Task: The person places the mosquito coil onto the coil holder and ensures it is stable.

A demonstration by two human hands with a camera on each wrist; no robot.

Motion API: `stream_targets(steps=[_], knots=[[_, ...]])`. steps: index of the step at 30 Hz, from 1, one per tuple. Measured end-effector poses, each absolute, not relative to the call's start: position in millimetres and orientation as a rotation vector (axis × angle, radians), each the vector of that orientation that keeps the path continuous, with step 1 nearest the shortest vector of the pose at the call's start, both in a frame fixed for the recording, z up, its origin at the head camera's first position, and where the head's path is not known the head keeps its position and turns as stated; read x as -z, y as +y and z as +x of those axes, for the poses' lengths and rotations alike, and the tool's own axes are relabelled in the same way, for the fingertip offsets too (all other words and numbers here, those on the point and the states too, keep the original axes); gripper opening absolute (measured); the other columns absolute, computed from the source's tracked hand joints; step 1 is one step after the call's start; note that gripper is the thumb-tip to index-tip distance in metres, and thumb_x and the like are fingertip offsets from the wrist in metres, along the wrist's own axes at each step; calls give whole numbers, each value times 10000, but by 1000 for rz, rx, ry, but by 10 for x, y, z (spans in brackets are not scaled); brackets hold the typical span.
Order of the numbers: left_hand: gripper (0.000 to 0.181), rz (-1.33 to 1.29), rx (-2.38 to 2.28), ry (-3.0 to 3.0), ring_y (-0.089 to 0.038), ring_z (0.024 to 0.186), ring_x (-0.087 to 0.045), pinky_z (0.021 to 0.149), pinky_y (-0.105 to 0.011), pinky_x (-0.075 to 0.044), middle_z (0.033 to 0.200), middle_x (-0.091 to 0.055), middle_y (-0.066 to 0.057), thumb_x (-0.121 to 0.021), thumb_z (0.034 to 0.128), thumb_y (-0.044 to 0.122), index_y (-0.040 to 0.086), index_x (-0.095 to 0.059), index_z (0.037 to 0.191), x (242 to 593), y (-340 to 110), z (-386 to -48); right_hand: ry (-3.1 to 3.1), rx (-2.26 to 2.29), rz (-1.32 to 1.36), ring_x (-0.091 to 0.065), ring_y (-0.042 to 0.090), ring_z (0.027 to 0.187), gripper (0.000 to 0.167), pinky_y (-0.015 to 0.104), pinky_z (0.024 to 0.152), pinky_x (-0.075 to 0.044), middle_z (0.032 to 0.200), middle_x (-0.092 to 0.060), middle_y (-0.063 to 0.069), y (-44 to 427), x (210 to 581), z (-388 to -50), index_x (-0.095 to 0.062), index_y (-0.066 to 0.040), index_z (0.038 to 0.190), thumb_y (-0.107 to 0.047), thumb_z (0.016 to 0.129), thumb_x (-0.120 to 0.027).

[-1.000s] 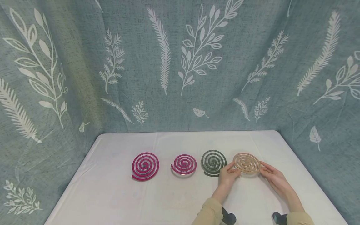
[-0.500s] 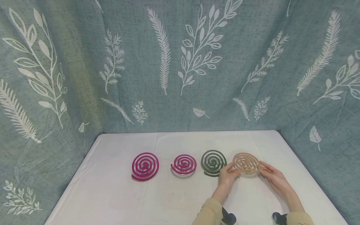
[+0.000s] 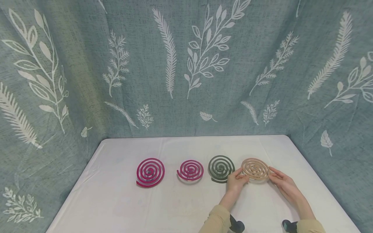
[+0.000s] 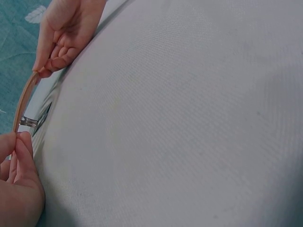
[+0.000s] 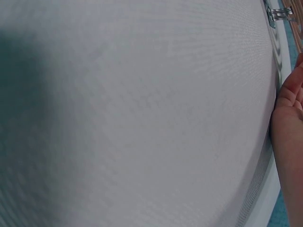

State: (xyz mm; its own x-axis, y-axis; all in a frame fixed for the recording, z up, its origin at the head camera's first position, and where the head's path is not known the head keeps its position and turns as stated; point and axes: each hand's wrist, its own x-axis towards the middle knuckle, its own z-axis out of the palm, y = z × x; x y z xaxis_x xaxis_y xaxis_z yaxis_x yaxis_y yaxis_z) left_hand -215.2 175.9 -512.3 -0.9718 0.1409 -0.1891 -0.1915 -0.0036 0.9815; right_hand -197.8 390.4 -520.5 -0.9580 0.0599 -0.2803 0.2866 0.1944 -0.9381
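Observation:
A tan mosquito coil (image 3: 254, 167) is level at the right of the row, on a small metal stand (image 4: 29, 122) that shows beneath it in the left wrist view. My left hand (image 3: 235, 185) pinches its left edge between thumb and fingers. On the opposite edge, my right hand (image 3: 287, 186) pinches the rim with thumb and fingertips. Just left of it is a dark green mosquito coil (image 3: 220, 168), partly covered by my left fingers. In the right wrist view, most of the coil is cut off by the frame.
Two magenta mosquito coils, one in the middle (image 3: 190, 169) and one farther left (image 3: 150, 171), continue the row on the white-covered table (image 3: 116, 204). Behind and at the sides hangs a blue-green leaf-patterned curtain (image 3: 186, 123).

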Motion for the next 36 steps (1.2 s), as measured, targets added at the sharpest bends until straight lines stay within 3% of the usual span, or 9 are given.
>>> stream_targets(steps=[24, 36], knots=[[462, -96, -2077, 2033, -113, 715, -671, 664, -192, -538, 785, -703, -12, -701, 807, 122, 100, -593, 1256, 5131, 1779, -2157, 2274, 1868, 330, -479, -96, 932, 726, 57, 833, -432, 1032, -478, -136, 3917, 5224, -1980, -144, -4, 1501, -296, 966, -537], [473, -117, -2106, 2049, -71, 650, -644, 634, -182, -543, 755, -696, -16, -725, 767, 73, 68, -611, 1226, 5129, 1806, -2146, 2273, 1882, 324, -489, -106, 926, 719, 64, 830, -436, 1015, -496, -153, 3913, 5215, -1969, -140, 10, 1497, -275, 968, -535]])
